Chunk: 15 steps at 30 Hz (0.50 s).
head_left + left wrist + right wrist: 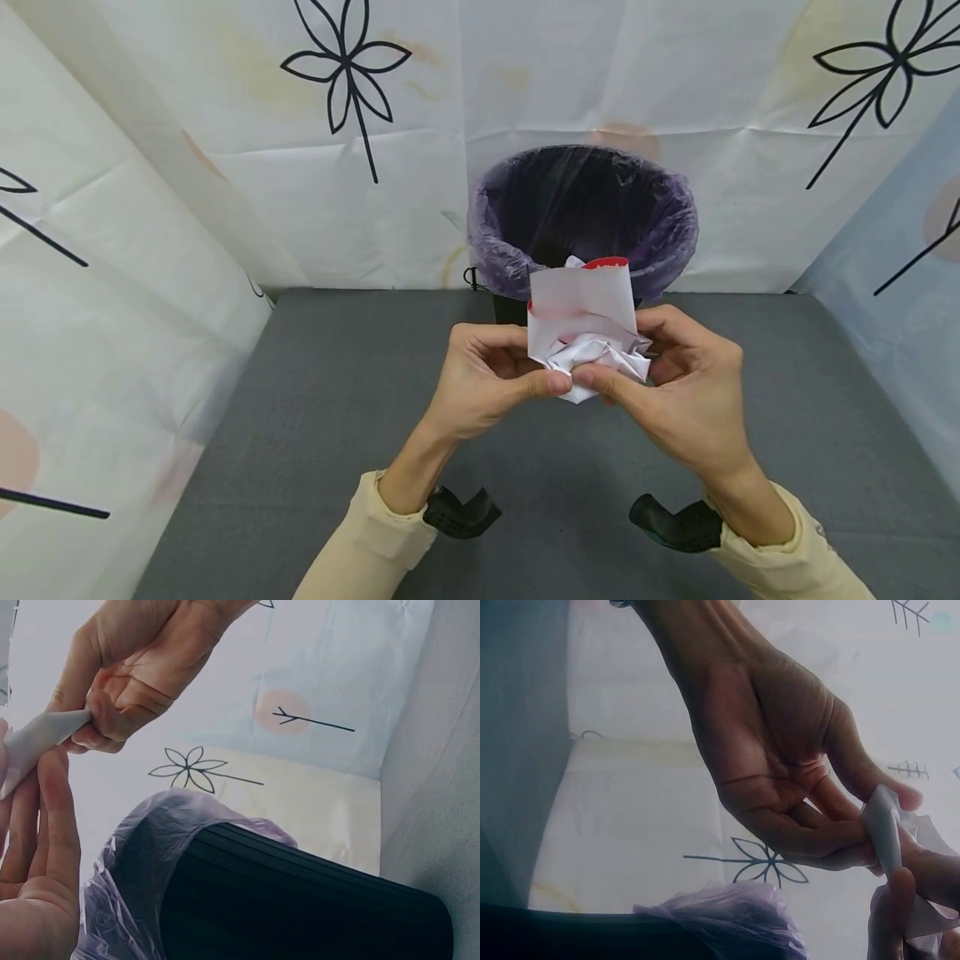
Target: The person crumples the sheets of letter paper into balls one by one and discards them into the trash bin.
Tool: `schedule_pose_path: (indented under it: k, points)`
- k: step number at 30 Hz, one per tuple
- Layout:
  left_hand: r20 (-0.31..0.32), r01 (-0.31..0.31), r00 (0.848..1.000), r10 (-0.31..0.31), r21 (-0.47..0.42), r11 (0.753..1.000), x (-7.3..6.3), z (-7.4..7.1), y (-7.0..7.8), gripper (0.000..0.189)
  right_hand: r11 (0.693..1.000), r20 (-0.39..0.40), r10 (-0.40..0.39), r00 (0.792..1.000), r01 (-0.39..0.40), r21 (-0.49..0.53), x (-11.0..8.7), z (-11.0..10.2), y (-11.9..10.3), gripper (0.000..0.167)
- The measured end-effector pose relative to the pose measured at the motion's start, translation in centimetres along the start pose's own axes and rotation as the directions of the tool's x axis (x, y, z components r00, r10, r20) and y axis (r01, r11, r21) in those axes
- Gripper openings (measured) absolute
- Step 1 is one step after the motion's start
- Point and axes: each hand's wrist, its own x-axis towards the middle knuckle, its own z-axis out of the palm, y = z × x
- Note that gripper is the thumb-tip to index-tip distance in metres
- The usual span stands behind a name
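Note:
A crumpled sheet of white paper [581, 312] with red on its reverse is held between both hands, in front of the bin's near rim in the head view. Its lower part is bunched in folds, while the upper part stands up flat. The left hand [480, 379] pinches the lower left of it between thumb and fingers. On the other side the right hand [686, 387] pinches the lower right, its thumb tip close to the left thumb. Both wrist views show the folded paper [41, 742] [889, 829] gripped from each side.
Behind the paper stands a black bin [300, 892] lined with a purple plastic bag [491, 225], its mouth upward. Grey covering [337, 417] spreads under the hands. White cloth walls [225, 125] with black flower drawings enclose the back and sides. Each wrist wears a dark band [461, 512].

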Motion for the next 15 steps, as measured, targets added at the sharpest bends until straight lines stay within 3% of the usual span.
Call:
schedule_pose_path:
  k: [7,10,13,15]
  points:
    - [-0.044,0.015,0.999,-0.016,-0.019,1.0,0.0,0.2,-0.1,0.069,1.0,-0.007,0.0,1.0,0.0,0.028,0.0,0.3,0.1,0.038]
    - [-0.068,0.036,0.997,-0.038,-0.022,0.999,0.0,0.1,0.1,0.07,0.998,0.026,0.006,1.0,-0.008,0.065,0.1,0.1,0.1,0.041]
    - [-0.094,0.057,0.994,-0.06,-0.035,0.998,0.0,-0.1,0.4,0.07,0.987,0.138,0.009,0.99,-0.031,0.159,0.2,-0.7,0.3,0.047]
    - [-0.108,0.068,0.991,-0.073,-0.053,0.996,0.1,-0.2,0.6,0.068,0.962,0.251,-0.013,0.968,-0.056,0.267,0.4,-1.5,0.6,0.051]
